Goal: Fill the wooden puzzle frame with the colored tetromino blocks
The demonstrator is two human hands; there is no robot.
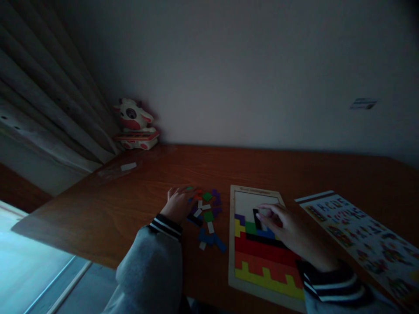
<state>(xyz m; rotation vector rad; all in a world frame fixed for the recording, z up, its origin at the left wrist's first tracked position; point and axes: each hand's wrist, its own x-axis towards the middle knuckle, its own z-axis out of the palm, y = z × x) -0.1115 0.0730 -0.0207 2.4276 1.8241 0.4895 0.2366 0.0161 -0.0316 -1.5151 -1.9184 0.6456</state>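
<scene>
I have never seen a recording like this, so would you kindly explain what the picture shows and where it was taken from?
There is no machine: a person works bare-handed, and this single picture comes from a camera on their head, looking forward and down. On the brown table, the left hand is at loose coloured pieces; whether it holds one is hidden. The right hand is over a wooden puzzle board, at a black piece, though a grip is hard to confirm. A printed sheet lies to the right.

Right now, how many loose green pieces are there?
3: one green piece by the left hand, another to its right, a third nearer you. The hand may hide more.
</scene>
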